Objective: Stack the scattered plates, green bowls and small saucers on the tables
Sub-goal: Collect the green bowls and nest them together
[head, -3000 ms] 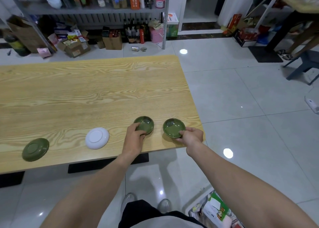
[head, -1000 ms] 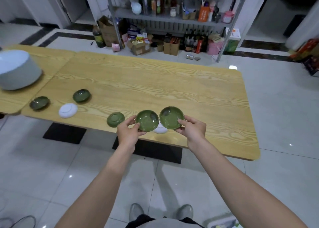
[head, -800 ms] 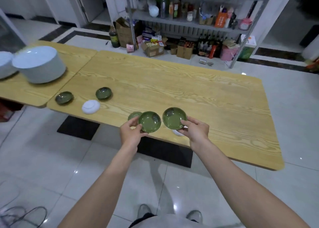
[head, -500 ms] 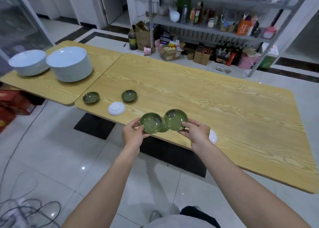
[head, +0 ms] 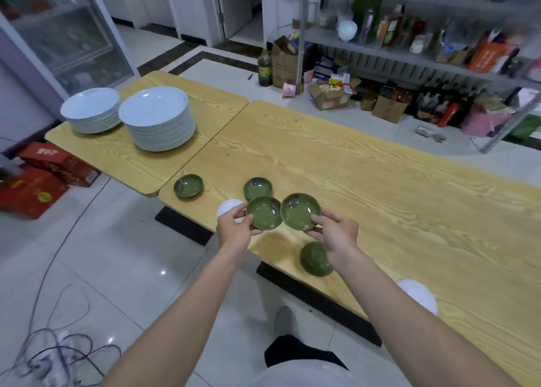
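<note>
Since nesting appears intended, the left hand (head: 234, 228) pinches the first bowl (head: 264, 217) by its rim; the right hand (head: 336, 235) pinches the second bowl (head: 300, 214), touching it at 3 o'clock.

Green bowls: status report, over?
Left hand pinches one small green bowl; right hand pinches second green bowl, side by side. Third green bowl on wooden table below right hand.
</note>
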The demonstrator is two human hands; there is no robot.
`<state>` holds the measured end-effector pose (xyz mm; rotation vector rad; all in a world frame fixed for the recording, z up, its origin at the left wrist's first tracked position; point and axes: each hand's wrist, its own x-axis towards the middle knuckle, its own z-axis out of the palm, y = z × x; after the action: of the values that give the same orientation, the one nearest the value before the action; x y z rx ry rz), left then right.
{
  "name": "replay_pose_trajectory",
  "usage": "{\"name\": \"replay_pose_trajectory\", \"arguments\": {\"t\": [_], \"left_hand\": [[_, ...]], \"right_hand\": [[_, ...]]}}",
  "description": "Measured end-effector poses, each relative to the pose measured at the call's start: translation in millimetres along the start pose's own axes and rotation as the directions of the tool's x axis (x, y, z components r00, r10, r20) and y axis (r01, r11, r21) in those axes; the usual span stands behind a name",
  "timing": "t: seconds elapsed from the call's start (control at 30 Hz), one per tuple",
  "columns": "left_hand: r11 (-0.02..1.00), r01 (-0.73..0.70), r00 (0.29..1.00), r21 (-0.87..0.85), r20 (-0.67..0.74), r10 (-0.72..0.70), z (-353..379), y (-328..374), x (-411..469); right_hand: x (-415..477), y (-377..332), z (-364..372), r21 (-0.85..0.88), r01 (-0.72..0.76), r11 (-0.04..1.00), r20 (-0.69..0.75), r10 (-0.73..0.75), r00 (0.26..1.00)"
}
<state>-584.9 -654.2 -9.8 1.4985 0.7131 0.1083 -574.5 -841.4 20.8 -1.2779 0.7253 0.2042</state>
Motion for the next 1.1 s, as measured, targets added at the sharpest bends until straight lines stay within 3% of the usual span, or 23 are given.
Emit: {"name": "replay_pose_trajectory", "arguments": {"t": [0.2, 0.63, 1.1], "left_hand": [[0.996, 0.006, 1.0, 0.091, -0.012, -0.005, 10.0, 2.6, 58.8], [0.975, 0.061, 0.992, 0.215, 0.097, -0.083, 26.6, 7.2, 151.7], [0.971, 0.136, 0.974, 0.198, 0.153, -0.168, 12.2, -3.5, 187.3]], "right_hand": [[46.6, -10.2, 38.9, -0.02, -0.028, 0.999, 0.025, 0.028, 0.999], [103.3, -6.3, 90.1, -0.052, -0.086, 0.995, -0.12, 0.079, 0.99], [132.8, 20.5, 156.4, -0.057, -0.153, 0.987, -0.184, 0.14, 0.973]]}}
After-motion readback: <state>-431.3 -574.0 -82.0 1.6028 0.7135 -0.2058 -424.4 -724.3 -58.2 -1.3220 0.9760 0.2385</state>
